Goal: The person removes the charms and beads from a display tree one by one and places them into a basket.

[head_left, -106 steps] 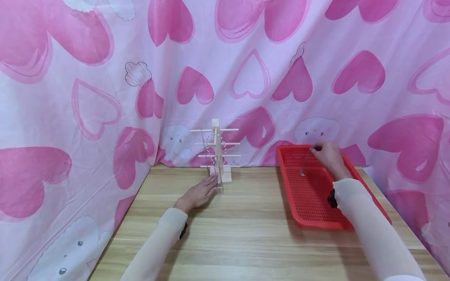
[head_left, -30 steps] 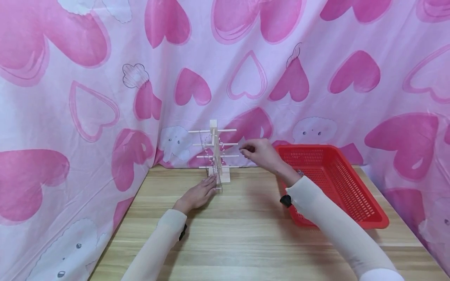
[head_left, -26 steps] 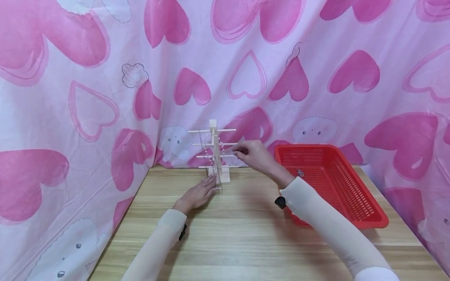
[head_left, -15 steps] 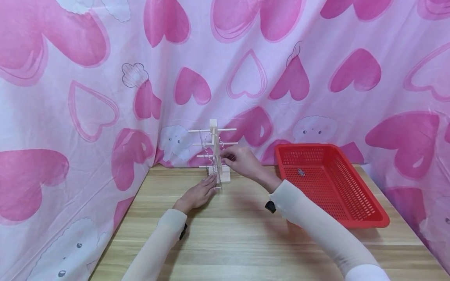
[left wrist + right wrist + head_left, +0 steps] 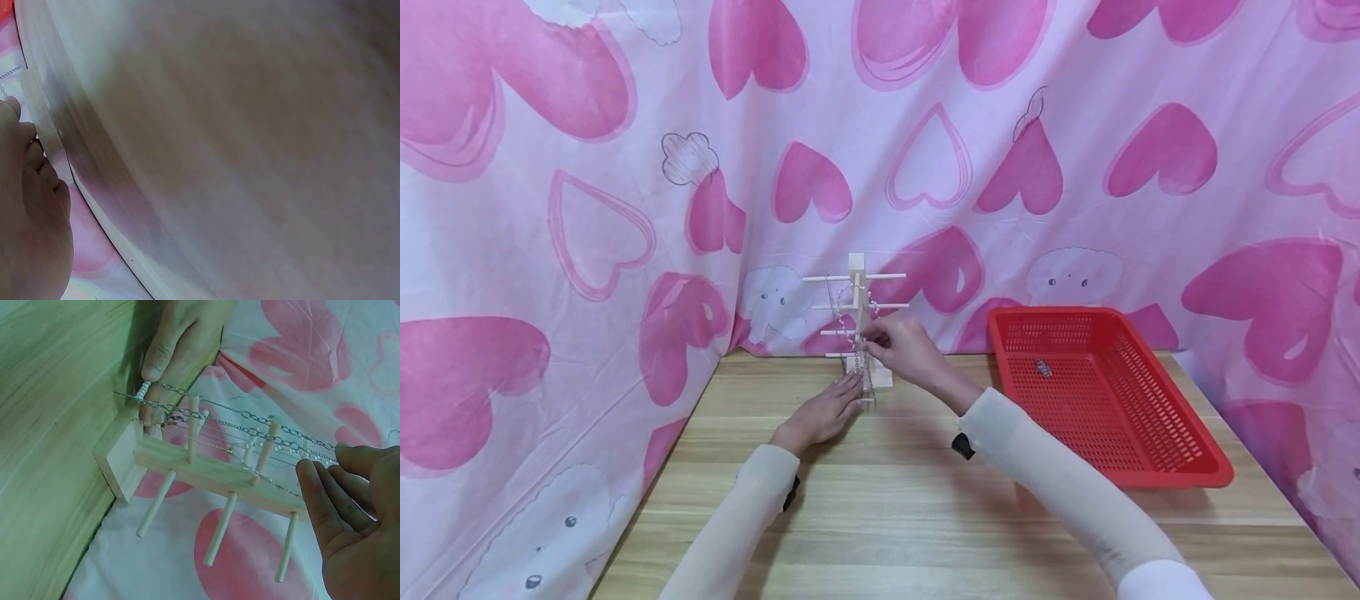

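A pale wooden peg stand (image 5: pixel 857 263) stands at the back of the table, hung with silver chain necklaces (image 5: pixel 253 417) and a white beaded strand (image 5: pixel 840 302). My left hand (image 5: pixel 823 414) reaches to its foot, fingers extended low at the base; a short row of white beads (image 5: pixel 144 391) lies by a fingertip in the right wrist view. Along the stand's front right, my right hand (image 5: pixel 904 346) has thumb and forefinger slightly apart, fingertips right at the chains. The hand covers some right-side pegs in the head view. A small silver bundle (image 5: pixel 1043 368) lies in the red basket (image 5: pixel 1213 473).
The red basket takes up the right of the wooden table (image 5: pixel 865 533), right of my right forearm. A pink curtain with hearts (image 5: pixel 812 179) hangs close behind the stand and along the left side.
My right hand has left the red basket, where it held up a fine silver chain, and moved left to the stand. The silver bundle stays in the basket. My left hand keeps its place.
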Demonstrator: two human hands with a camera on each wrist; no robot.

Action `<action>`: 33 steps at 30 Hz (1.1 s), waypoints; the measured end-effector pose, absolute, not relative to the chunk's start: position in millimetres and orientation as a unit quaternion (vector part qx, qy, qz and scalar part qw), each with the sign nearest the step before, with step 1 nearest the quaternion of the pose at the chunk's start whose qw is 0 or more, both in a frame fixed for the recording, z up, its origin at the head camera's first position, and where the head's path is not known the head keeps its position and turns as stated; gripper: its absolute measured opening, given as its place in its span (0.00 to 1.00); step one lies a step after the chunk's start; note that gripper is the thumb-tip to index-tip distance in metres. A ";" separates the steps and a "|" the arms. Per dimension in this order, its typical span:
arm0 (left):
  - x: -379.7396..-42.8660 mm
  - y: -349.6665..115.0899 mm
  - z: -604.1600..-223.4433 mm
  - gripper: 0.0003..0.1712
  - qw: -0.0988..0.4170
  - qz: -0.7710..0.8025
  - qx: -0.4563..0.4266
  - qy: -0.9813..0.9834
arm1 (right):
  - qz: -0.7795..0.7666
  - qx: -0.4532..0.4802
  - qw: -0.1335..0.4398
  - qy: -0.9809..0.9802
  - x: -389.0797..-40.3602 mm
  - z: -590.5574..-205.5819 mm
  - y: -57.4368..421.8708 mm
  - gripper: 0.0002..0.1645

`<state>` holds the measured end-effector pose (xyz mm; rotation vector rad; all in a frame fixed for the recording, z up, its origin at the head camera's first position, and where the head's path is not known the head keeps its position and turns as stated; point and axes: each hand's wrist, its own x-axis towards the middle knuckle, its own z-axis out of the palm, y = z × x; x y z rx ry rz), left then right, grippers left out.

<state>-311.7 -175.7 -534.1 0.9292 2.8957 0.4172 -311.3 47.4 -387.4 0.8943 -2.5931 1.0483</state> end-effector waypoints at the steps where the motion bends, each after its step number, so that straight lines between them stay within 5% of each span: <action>1: -311.8 -175.7 -534.0 0.34 0.037 0.133 0.302 0.943 | 0.355 0.301 0.101 -0.879 -311.7 -388.5 46.2 0.09; 33: -310.0 -175.1 -530.9 0.33 0.043 0.141 0.301 0.942 | 0.346 0.299 0.155 -0.876 -311.8 -393.1 44.8 0.07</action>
